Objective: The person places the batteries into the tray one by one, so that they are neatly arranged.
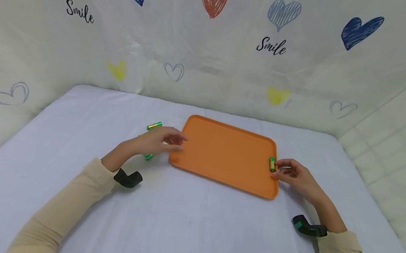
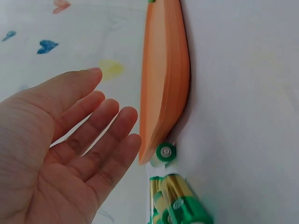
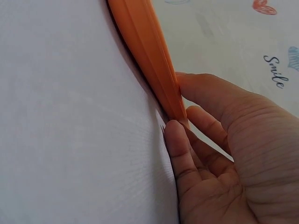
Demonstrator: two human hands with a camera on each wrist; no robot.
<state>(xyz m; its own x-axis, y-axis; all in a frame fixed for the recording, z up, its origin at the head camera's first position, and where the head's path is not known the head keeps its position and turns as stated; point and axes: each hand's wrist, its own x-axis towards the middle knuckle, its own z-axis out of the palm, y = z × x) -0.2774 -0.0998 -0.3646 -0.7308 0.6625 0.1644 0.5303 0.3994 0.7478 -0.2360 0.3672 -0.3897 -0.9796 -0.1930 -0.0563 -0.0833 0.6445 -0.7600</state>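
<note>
An orange tray (image 1: 229, 156) lies on the white cloth in front of me. My right hand (image 1: 298, 180) pinches the tray's right edge, with the thumb on the rim and the fingers curled at its outer side. On the tray, close to those fingertips, lies one green and gold battery (image 1: 272, 164). My left hand (image 1: 156, 138) hovers by the tray's left edge, its fingers loosely extended and holding nothing. Several more batteries (image 2: 184, 200) lie on the cloth below and beside that hand, partly hidden by it in the head view.
White cloth (image 1: 184, 224) covers the table. Behind it hangs a pale sheet (image 1: 226, 58) printed with hearts and the word Smile. A black device (image 1: 128, 178) sits on my left wrist, and another dark device (image 1: 309, 227) on my right.
</note>
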